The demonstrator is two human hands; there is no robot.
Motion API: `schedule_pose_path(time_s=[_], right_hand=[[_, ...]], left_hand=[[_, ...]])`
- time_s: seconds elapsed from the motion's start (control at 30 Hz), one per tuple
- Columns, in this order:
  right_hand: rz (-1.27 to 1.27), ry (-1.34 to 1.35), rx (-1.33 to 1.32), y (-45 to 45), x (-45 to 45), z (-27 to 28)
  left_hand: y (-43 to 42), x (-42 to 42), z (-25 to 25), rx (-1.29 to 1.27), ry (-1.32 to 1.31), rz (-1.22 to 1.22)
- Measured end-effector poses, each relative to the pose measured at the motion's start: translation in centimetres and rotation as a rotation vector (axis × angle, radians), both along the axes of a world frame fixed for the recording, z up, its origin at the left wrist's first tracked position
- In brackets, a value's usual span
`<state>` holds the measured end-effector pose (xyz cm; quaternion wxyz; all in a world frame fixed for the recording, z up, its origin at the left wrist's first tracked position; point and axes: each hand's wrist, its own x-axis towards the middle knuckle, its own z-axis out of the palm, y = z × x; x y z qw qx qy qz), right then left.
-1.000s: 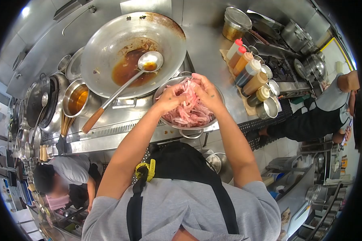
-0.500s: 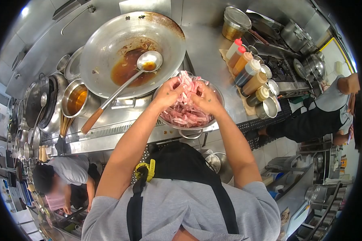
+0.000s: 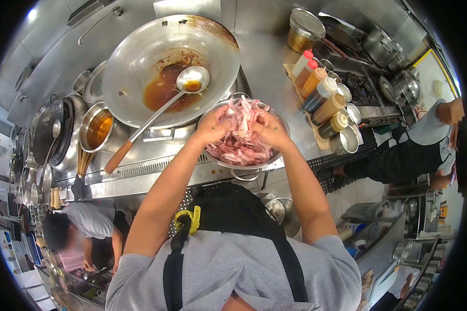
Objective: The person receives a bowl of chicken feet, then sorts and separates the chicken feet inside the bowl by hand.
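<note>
Pale pink and red strips of raw meat [image 3: 241,147] fill a round metal bowl [image 3: 244,167] with loop handles, in front of me. On the bowl's left side, my left hand [image 3: 213,127] has its fingers curled into the strips. Opposite it, my right hand [image 3: 271,129] grips the same heap, fingers partly buried. Some strips bunch up between the two hands. The fingertips are hidden in the meat. Up and left stands a large wok [image 3: 127,62] with brown liquid, and a wooden-handled ladle [image 3: 158,111] rests in it.
Squeeze bottles [image 3: 320,93] line the right counter beside small metal cups. A pot of amber liquid [image 3: 98,129] stands left, below the wok. Behind the bottles is a burner stove [image 3: 360,85]. One person [image 3: 91,223] bends at lower left; another [image 3: 417,145] stands at right.
Both hands have sunk lower into the bowl with the meat. The raised bunch of strips has dropped and spread between them. Wok and ladle have not moved.
</note>
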<state>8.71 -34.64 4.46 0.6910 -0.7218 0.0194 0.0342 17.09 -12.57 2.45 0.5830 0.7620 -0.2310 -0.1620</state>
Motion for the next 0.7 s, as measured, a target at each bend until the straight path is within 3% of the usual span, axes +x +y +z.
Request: schedule_pose_path(time_s=[0.1, 0.2, 0.3, 0.33, 0.43, 0.53, 0.7], right_hand=[[-0.049, 0.041, 0.083, 0.1, 0.2, -0.1], [-0.066, 0.06, 0.167, 0.6, 0.4, 0.9], [-0.026, -0.021, 0.141, 1.9, -0.4, 3.0], [-0.008, -0.06, 0.115, 2.3, -0.8, 3.5], [0.057, -0.259, -0.069, 2.7, -1.1, 3.4], [0.055, -0.208, -0.025, 2.5, -0.9, 2.7], [0.06, -0.257, -0.151, 1.8, -0.8, 0.2]], left_hand=[[0.7, -1.1, 2.4, 0.087, -0.077, -0.194], [0.0, -3.2, 4.7, 0.109, -0.318, -0.187], [-0.6, -3.1, 6.3, 0.078, -0.034, -0.124], [-0.9, -3.0, 5.4, -0.027, -0.078, -0.072], [-0.7, -3.2, 6.6, -0.017, 0.051, -0.099], [-0.6, -3.5, 7.1, 0.001, 0.116, -0.097], [-0.7, -3.3, 4.8, 0.055, -0.181, -0.116]])
